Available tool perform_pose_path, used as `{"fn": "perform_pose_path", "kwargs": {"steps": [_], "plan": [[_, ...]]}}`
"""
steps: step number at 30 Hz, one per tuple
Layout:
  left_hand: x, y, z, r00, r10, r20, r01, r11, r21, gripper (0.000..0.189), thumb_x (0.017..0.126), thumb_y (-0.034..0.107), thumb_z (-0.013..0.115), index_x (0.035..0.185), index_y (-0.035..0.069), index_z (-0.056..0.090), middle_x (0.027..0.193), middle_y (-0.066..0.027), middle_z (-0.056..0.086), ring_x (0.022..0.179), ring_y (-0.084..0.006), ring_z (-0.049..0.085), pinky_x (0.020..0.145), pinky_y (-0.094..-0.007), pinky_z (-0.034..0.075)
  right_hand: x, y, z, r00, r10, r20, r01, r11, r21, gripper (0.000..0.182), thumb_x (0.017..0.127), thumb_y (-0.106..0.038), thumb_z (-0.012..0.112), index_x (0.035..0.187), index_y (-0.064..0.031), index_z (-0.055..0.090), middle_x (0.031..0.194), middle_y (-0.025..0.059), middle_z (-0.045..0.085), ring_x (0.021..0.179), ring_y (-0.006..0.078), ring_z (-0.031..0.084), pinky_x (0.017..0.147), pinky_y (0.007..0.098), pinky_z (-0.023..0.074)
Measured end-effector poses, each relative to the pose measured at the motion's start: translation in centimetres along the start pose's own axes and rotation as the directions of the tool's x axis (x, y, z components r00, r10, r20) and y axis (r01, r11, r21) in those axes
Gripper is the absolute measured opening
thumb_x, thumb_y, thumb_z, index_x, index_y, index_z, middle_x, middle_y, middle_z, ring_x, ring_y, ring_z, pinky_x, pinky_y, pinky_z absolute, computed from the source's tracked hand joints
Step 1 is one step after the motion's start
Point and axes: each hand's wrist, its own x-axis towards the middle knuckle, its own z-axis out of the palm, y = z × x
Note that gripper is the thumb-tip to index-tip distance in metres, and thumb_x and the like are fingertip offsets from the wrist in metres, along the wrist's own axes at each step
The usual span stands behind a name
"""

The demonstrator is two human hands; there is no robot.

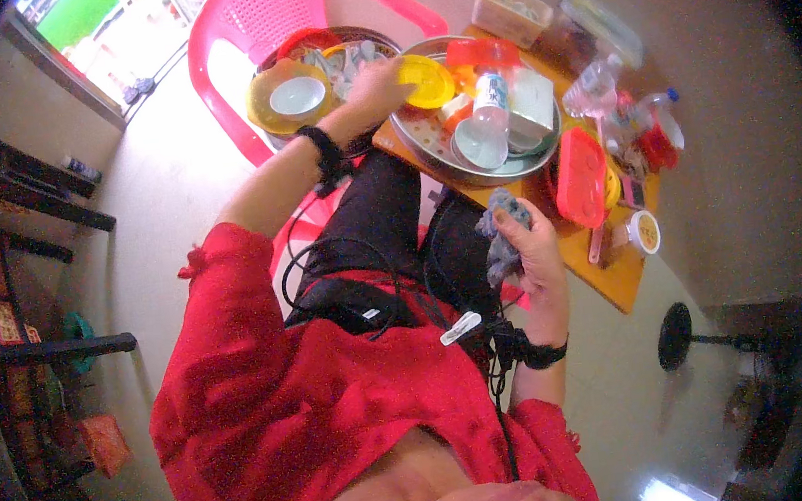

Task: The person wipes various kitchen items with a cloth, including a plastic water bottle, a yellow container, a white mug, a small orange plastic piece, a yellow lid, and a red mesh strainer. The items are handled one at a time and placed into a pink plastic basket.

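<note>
My left hand (375, 92) grips the near edge of a round yellow plastic lid (426, 80), between two large basins. The hand is slightly blurred. My right hand (536, 241) holds a bunched grey cloth (505, 237) above my right thigh, with the thumb pressed on it. Beyond my right hand, a round metal basin (427, 148) rests on a wooden board-like table (595, 277). In it lie a clear plastic bottle (493, 115) with a label, a white box (530, 102), a bowl (467, 144) and red plastic pieces (480, 53).
A pink plastic chair (263, 17) bears another basin (381, 39) with a yellow dish (265, 122) and a white bowl (298, 97). A red tray (580, 179), a lidded tub (645, 233) and a water bottle (592, 87) crowd the table's right. Black cables (289, 290) loop over my lap.
</note>
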Motion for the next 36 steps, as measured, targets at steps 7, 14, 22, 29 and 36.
{"fn": "perform_pose_path", "kwargs": {"steps": [7,14,22,29,36], "plan": [[3.4,10.6,7.1,0.979,-0.071,0.191,0.143,0.907,-0.397,0.084,0.075,0.051,0.073,0.131,-0.004,0.043,0.121,-0.0231,0.058,0.11,-0.0327,0.059,0.089,-0.0421,0.05,-0.2,-0.3,-0.2,1.0,-0.002,-0.011,0.002,0.999,0.043,0.036,0.082,-0.026,0.074,0.108,-0.0041,0.062,0.089,0.0024,0.063,0.074,0.0122,0.059,0.066,0.0267,0.0487],[5.6,7.1,9.9,0.957,0.252,0.145,-0.189,0.918,-0.35,0.051,0.08,0.038,0.071,0.117,0.004,0.061,0.107,-0.0149,0.066,0.102,-0.0282,0.064,0.081,-0.0399,0.052,-0.6,-1.3,0.8,1.0,-0.014,0.017,0.013,0.999,0.048,0.035,0.082,-0.024,0.074,0.108,-0.0037,0.062,0.088,0.002,0.063,0.074,0.012,0.059,0.066,0.0265,0.0487],[-2.7,6.5,-1.5,0.856,0.033,0.515,0.38,0.635,-0.672,0.039,0.086,0.032,0.062,0.11,0.001,0.064,0.084,-0.0073,0.067,0.068,-0.0189,0.066,0.06,-0.0308,0.053,-1.0,-1.6,1.2,0.988,-0.136,-0.075,0.139,0.989,0.045,0.035,0.082,-0.025,0.075,0.108,-0.0049,0.061,0.089,0.0023,0.064,0.075,0.012,0.059,0.066,0.0263,0.0486],[-11.4,8.8,-5.5,0.811,0.186,0.555,0.5,0.272,-0.822,0.057,0.087,0.025,0.061,0.136,0.001,0.044,0.113,-0.0053,0.062,0.089,-0.0094,0.063,0.059,-0.0182,0.051,-2.5,-1.7,3.3,0.736,-0.672,-0.082,0.533,0.65,-0.542,0.04,0.081,-0.025,0.075,0.115,-0.008,0.062,0.1,0.0085,0.058,0.09,0.0217,0.058,0.078,0.0327,0.0479],[-15.0,9.1,-3.6,0.603,0.498,0.623,0.731,-0.032,-0.682,0.064,0.087,0.018,0.057,0.144,0.001,0.034,0.123,-0.0135,0.058,0.096,-0.0203,0.064,0.078,-0.0349,0.055,-2.7,-1.6,4.6,0.475,-0.837,0.272,0.585,0.07,-0.808,0.037,0.074,-0.01,0.077,0.109,-0.0076,0.067,0.101,0.0127,0.055,0.095,0.0325,0.053,0.083,0.042,0.0439]]}}
